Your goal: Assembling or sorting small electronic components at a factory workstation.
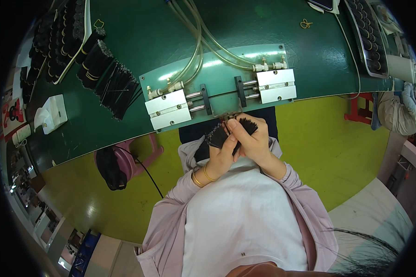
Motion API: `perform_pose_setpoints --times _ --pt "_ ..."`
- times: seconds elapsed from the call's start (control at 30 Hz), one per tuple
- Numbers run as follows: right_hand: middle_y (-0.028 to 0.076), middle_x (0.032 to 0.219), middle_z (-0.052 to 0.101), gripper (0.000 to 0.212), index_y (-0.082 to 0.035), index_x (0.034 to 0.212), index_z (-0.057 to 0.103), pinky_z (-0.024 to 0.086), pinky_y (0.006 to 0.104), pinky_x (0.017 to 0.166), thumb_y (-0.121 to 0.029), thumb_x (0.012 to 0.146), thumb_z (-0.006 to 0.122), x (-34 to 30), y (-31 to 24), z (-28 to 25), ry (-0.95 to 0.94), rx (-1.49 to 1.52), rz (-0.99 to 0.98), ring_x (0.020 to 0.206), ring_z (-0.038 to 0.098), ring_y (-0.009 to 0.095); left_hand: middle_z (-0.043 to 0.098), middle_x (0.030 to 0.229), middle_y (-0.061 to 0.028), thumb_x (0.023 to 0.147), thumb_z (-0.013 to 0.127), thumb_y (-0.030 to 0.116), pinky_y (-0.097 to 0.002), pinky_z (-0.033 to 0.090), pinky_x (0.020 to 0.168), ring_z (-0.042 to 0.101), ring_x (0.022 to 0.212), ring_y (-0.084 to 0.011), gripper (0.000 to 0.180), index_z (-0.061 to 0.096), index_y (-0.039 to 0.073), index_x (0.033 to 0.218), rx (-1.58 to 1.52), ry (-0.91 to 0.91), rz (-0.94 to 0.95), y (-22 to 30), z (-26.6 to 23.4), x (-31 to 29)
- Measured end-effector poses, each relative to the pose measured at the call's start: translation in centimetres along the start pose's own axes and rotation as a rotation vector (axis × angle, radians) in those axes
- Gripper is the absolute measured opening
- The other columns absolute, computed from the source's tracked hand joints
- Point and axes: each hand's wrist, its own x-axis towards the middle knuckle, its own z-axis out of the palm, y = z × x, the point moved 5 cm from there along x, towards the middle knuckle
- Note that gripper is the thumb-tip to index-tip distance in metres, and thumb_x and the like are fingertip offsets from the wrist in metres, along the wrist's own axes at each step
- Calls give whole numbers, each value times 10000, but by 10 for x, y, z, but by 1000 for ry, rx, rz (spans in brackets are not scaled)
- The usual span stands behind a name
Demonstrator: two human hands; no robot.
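Note:
Close in front of my body, my left hand (222,156) is closed round a bundle of thin black strands (217,137), its cut ends fanned out. Right beside it, my right hand (255,142) is also closed, with black strands (249,125) sticking out past its thumb and fingers. I cannot tell whether these are one bundle or two. Both hands are at the near edge of a pneumatic fixture with a left silver cylinder block (168,110) and a right silver cylinder block (276,86). Black jaw plates (241,91) on steel rods face each other, standing apart.
Clear air hoses (200,34) run from the fixture across the green table (249,23). Loose black strand bundles (118,90) lie at left, near a tray of bundles (69,41) and a white box (53,114). Another filled tray (366,37) is at right. A pink stool (133,164) stands below.

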Motion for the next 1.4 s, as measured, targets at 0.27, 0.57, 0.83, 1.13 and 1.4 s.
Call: perform_pose_setpoints --times 0.27,0.57,0.83,1.13,1.4 --pt "64 594 568 225 55 780 579 387 200 290 -149 859 528 -1 -1 -2 -48 20 -7 378 540 112 506 630 -12 899 428 213 -164 288 353 415 423 -32 202 486 20 910 -78 -60 -91 -2 -5 0" --pt "74 624 588 201 49 800 579 398 197 300 -137 856 529 -3 0 -2 -31 -38 -51 386 548 112 505 634 -19 890 429 200 -164 289 349 430 427 -42 209 486 10 957 -79 -100 -120 -3 -2 -2" --pt "74 648 598 197 50 803 572 404 201 301 -133 857 522 -2 2 -1 -18 -11 -15 401 554 109 507 642 -20 883 433 185 -167 296 346 444 433 -50 245 486 1 1036 -61 -66 -93 -5 -5 -1" --pt "74 644 596 201 49 800 570 404 202 298 -137 858 522 -1 5 -1 11 -8 -37 397 549 109 507 644 -16 881 433 183 -168 296 343 445 431 -49 262 490 -1 1058 -55 -50 -71 -3 -4 0" --pt "77 627 586 225 49 794 565 385 201 284 -158 867 518 -2 5 0 -9 18 31 378 541 115 503 645 -15 880 431 180 -167 290 345 431 424 -44 274 488 -4 1074 -80 -68 -121 -2 -4 0"
